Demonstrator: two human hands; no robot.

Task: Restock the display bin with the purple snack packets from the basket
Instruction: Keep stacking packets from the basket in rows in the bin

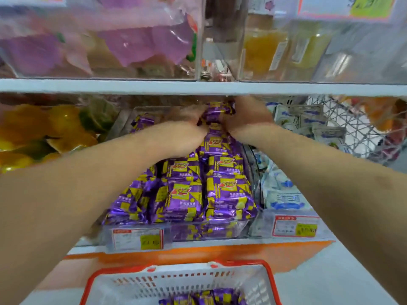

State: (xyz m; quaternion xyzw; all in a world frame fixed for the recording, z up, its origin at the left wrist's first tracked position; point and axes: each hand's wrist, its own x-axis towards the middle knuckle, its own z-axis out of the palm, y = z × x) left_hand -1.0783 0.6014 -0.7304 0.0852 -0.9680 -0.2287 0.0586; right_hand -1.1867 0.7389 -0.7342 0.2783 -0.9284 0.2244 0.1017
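Purple-and-yellow snack packets (193,190) fill the clear display bin (242,227) on the middle shelf, stacked in rows. Both my arms reach deep into the bin. My left hand (187,119) and my right hand (246,115) grip a bunch of purple packets (217,111) between them at the back of the bin, just under the upper shelf. My fingers are mostly hidden behind the packets. Below, a white basket with a red rim (176,280) holds several more purple packets (204,299) at the bottom edge of the view.
A white shelf board (198,86) runs right above my hands. Yellow-orange packets (44,137) lie in the bin to the left, white-blue packets (284,190) in the bin to the right. A wire basket (352,128) stands at far right. Price tags (137,237) front the bins.
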